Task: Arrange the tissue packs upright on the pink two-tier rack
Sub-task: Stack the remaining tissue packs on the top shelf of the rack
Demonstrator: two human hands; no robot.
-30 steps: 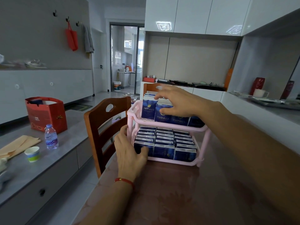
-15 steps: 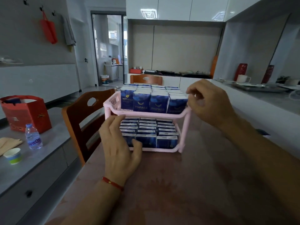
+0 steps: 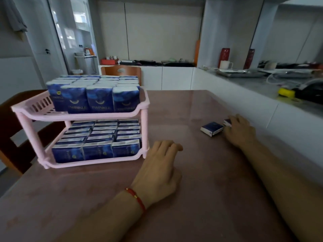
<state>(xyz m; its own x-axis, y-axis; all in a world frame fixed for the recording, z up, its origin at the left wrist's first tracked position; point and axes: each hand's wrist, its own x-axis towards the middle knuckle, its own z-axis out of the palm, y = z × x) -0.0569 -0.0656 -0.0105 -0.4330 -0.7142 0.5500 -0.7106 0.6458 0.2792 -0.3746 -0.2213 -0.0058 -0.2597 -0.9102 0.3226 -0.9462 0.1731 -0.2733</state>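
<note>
Presently the pink plastic two-tier rack (image 3: 138, 109) stands nearly full, while the right hand (image 3: 240, 131) reaches two loose dark-blue tissue packs (image 3: 211, 128) lying flat on the brown surface (image 3: 192, 198), fingers (image 3: 235, 119) touching the farther one, grasp unconfirmed; left hand (image 3: 160, 169) rests relaxed, holding nothing; next: lift and stand them upright.

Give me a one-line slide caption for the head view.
Right hand reaches two loose tissue packs beside the filled pink rack.
</note>
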